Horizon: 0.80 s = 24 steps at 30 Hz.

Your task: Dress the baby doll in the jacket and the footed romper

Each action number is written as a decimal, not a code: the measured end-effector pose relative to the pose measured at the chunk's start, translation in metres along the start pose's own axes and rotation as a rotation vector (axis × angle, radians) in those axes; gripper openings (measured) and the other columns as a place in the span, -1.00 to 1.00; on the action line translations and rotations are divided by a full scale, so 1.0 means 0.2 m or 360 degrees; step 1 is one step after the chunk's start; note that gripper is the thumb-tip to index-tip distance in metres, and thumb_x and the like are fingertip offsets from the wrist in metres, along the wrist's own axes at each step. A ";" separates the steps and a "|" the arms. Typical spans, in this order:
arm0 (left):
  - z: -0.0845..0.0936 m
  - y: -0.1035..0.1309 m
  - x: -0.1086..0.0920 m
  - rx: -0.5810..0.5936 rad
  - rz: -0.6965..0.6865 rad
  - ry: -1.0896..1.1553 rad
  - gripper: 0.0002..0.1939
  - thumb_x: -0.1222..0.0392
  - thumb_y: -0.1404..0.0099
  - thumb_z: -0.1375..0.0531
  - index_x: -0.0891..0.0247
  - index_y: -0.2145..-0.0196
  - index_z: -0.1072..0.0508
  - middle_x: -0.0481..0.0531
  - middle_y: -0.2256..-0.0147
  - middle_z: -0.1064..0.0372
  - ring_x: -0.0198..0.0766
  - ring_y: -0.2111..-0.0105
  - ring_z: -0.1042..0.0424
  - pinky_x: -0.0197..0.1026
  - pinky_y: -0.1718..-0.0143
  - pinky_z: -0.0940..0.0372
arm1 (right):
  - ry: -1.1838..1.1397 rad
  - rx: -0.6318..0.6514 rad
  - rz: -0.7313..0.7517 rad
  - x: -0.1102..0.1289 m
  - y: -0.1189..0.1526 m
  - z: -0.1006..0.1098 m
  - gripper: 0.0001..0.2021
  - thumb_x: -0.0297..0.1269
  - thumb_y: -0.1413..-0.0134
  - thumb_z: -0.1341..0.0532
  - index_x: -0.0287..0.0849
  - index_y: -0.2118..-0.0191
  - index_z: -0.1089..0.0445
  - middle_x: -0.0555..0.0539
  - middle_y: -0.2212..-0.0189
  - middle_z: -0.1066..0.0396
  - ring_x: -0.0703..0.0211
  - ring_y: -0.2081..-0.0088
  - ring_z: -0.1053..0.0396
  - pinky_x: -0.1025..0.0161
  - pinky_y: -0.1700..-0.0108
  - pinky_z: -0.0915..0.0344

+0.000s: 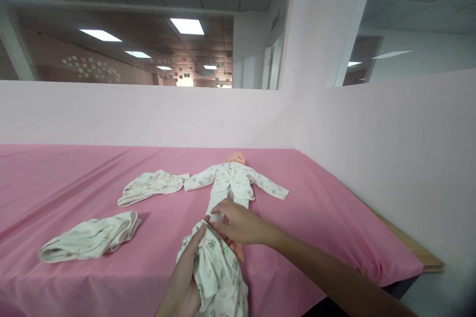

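A doll (236, 158) lies on its back in a white printed top (232, 177), its sleeves spread to both sides. White cloth (220, 199) covers its hips and upper legs, and part of a bare lower leg shows near my hands. Bunched in my left hand (186, 275) is a white printed baby garment, probably pants (217, 267), held at the doll's feet with the thumb on its upper edge. My right hand (241, 223) reaches in from the right over the doll's legs. Its fingers are bent but apart, close to the garment's edge; the fingertips' exact contact is unclear.
A pink sheet (305, 228) covers the table. Two folded printed cloths lie to the left, one nearer (91, 237) and one farther (150, 185) beside the doll's sleeve. White walls (148, 114) with windows stand behind and right. A wooden edge (409, 245) shows at right.
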<state>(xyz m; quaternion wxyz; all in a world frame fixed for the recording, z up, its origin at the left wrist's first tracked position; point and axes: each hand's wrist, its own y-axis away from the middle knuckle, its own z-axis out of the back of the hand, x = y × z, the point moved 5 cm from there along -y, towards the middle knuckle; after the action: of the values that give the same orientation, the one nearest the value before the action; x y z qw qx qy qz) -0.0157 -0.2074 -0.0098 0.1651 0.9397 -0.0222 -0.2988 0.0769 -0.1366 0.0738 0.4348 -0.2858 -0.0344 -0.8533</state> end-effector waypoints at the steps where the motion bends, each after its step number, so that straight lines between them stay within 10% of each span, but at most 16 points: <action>1: 0.00 -0.01 0.00 0.0003 -0.0007 -0.0016 -0.59 0.15 -0.22 -0.30 0.28 -0.02 -0.45 0.10 0.33 -0.56 -0.11 0.33 -0.58 -0.12 0.19 -0.46 | -0.0078 -0.0047 -0.0150 0.00 0.04 0.01 -0.74 -0.13 -0.23 -0.06 -0.13 0.14 -0.39 -0.08 0.17 -0.42 0.14 0.15 -0.35 0.27 0.23 -0.23; 5: -0.02 -0.01 0.00 0.0054 0.0020 -0.0044 -0.49 0.07 -0.18 -0.33 0.20 -0.08 -0.42 0.09 0.29 -0.56 -0.11 0.32 -0.58 -0.15 0.23 -0.45 | -0.0116 0.0070 -0.0360 0.06 0.16 -0.05 -0.57 0.14 -0.02 -0.21 -0.09 0.13 -0.40 0.00 0.33 -0.45 0.17 0.34 -0.35 0.30 0.40 -0.11; 8: -0.03 0.00 0.01 0.0034 0.0045 -0.0099 -0.45 0.02 -0.17 -0.33 0.22 -0.09 -0.41 0.12 0.25 -0.55 -0.06 0.27 -0.57 -0.14 0.22 -0.45 | -0.0037 0.0042 -0.0358 0.08 0.18 -0.09 -0.42 -0.03 0.10 -0.30 -0.04 -0.09 -0.28 -0.03 0.24 -0.46 0.07 0.23 -0.38 0.30 0.37 -0.09; 16: 0.00 0.02 0.00 -0.0128 0.0004 -0.0126 -0.46 0.10 -0.22 -0.29 0.17 -0.15 -0.36 0.11 0.17 -0.55 -0.06 0.21 -0.57 -0.11 0.12 -0.43 | 0.0044 -0.0081 -0.0310 0.01 0.13 -0.13 -0.99 -0.37 0.05 -0.12 -0.15 0.42 -0.27 0.06 0.51 -0.31 0.30 0.50 -0.19 0.32 0.48 0.08; 24: -0.04 0.06 0.02 -0.0029 0.0126 -0.0059 -0.49 0.11 -0.23 -0.28 0.35 -0.10 -0.41 0.23 0.12 -0.53 0.05 0.08 -0.51 -0.02 -0.01 -0.37 | -0.0269 -0.0504 -0.0435 -0.15 0.04 -0.02 -0.89 -0.38 0.00 -0.02 -0.11 0.45 0.00 0.11 0.51 -0.09 0.32 0.48 -0.05 0.34 0.49 0.10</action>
<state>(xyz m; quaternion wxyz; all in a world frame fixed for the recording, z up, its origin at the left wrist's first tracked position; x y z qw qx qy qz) -0.0074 -0.2162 -0.0011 0.1847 0.9309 -0.0596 -0.3095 0.0954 -0.1200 0.0538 0.2605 -0.4136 0.0254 -0.8721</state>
